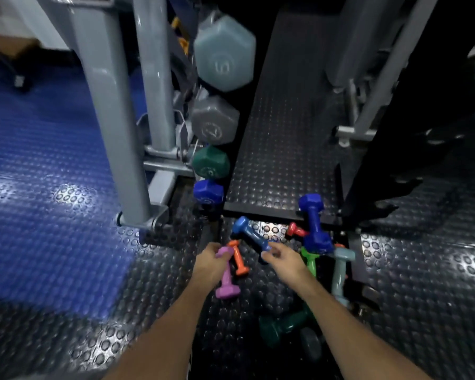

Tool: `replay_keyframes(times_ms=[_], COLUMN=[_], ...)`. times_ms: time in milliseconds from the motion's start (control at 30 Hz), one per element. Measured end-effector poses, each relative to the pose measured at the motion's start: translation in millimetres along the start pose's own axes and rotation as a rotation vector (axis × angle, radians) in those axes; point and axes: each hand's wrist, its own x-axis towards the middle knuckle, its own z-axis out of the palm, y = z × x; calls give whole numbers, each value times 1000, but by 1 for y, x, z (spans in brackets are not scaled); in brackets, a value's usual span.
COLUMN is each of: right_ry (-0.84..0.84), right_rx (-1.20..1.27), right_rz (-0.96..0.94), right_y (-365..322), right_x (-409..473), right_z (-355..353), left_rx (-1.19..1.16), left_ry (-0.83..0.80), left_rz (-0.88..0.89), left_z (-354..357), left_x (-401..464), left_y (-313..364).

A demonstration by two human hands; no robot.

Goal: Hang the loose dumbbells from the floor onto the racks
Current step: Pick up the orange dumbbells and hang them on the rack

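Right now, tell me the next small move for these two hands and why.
Probably lift both. The left hand already grips the purple dumbbell by one end, and the right hand closes on the blue dumbbell. Both dumbbells still lie on the floor, and the rack stands just ahead, left.

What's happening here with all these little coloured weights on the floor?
A person is picking loose dumbbells off the studded floor. The left hand grips the top of a pink dumbbell lying beside an orange dumbbell; the right hand holds the near end of a light blue dumbbell. More lie piled to the right, including a dark blue dumbbell. On the rack behind, several already hang in a column.
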Motion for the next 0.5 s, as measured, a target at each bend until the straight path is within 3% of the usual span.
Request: replay_keyframes(times_ms=[200, 500], right_ry=[-48, -60], right_rx=[124, 317], right_rz=[177, 292], right_y=[64, 105], right_x=[61, 122], right_z=[61, 114], left_rx=[239, 492], left_ry=[-34, -23], left_rz=[72, 190], left_z=[44, 78], left_x=[77, 155], left_y=[-35, -45])
